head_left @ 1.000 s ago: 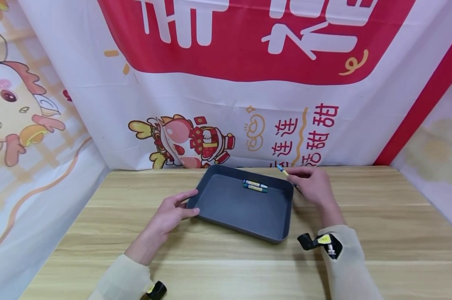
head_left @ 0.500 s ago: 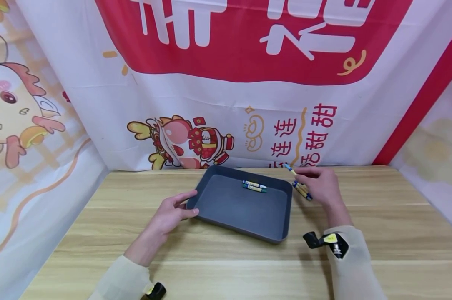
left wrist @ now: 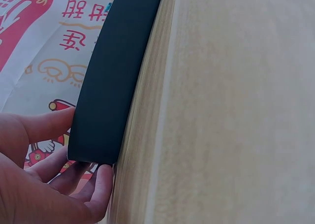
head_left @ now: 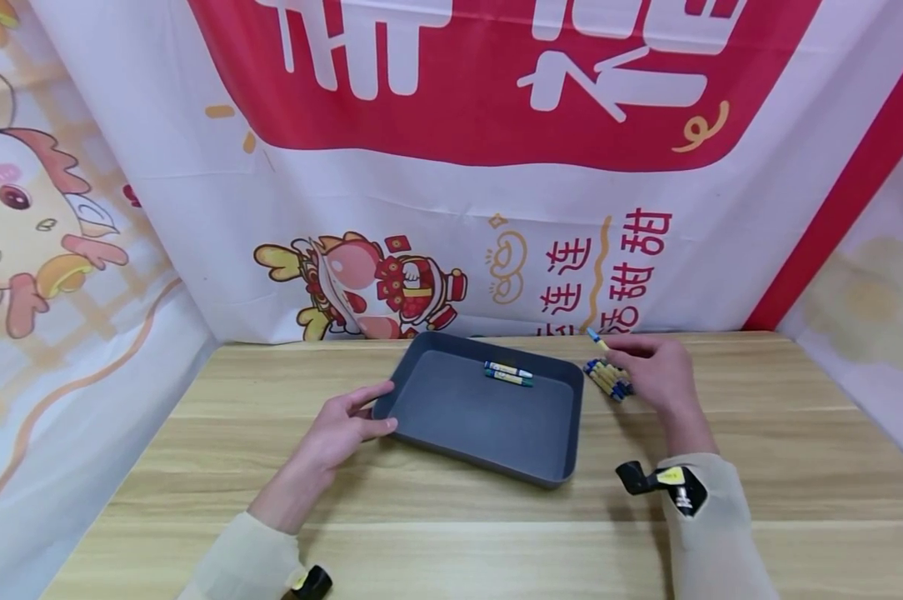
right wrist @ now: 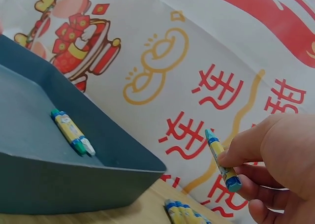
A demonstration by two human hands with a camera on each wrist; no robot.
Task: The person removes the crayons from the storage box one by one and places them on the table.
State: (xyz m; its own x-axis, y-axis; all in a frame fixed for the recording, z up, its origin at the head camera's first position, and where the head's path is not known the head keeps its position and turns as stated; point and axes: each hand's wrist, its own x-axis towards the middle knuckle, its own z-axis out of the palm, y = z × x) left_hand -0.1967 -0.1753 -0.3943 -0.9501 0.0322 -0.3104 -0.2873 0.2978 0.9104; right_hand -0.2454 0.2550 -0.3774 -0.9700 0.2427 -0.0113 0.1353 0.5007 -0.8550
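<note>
My right hand (head_left: 657,371) pinches a light blue crayon (right wrist: 223,160) with a yellow wrapper between thumb and fingers, tip pointing up and away. It is just beyond the right end of a dark grey rectangular tray (head_left: 459,425). Under that hand, a small pile of yellow-wrapped crayons (head_left: 607,379) lies on the table beside the tray. Inside the tray, near its far wall, a white crayon (head_left: 507,368) and a green crayon (head_left: 509,379) lie side by side. My left hand (head_left: 339,425) grips the tray's left end, thumb and fingers at its wall.
Everything stands on a light wood-grain table (head_left: 451,558). A printed white and red cloth (head_left: 451,200) hangs right behind its far edge, with more cloth at both sides. Black cameras are strapped to both sleeves.
My right hand has moved to the right with the light blue crayon, uncovering the crayon pile by the tray. My left hand and the tray have stayed in place.
</note>
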